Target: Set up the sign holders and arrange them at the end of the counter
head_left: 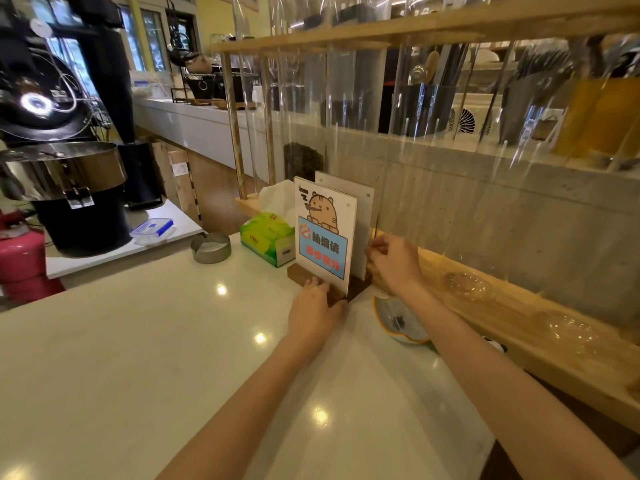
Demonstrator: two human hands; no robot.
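While two sign holders stand upright one behind the other near the far end of the white counter, both bare hands are on them. The front sign holder shows a cartoon tiger above a blue panel with printed characters, and its clear sheet sits in a dark wooden base. The left hand lies palm down on the counter against the near side of that base, fingers curled loosely around the wood. Just behind stands the rear sign holder, a plain pale sheet, also in a wooden base. The right hand pinches the right edge of this rear sheet low down between thumb and fingertips.

Left of the signs, touching or nearly touching the front one, is a green tissue box with a white tissue sticking up. Further left, close to the counter's far edge, sits a round metal ashtray. Near the right forearm, by the counter's right edge, lies a shallow dish with something dark in it. A wooden ledge runs along that right edge below a concrete wall.
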